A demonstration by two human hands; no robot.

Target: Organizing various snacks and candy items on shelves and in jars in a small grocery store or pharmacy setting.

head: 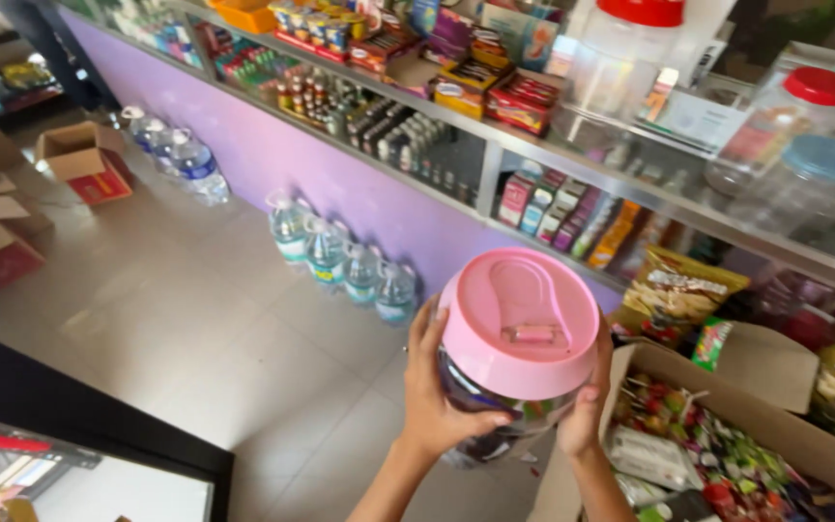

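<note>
Both palms clasped clear plastic jar (504, 406) below pink lid (522, 324): left hand (437, 401), right hand (587, 411) on opposite sides. Jar was held above floor, just left of cardboard box (775, 425). Likely light, rigid, smooth-walled, slippery; two-sided hold under lid rim seemed safest.

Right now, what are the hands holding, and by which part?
Both hands hold a clear jar with a pink lid: left hand and right hand grip opposite sides of its body, just under the lid.
</note>
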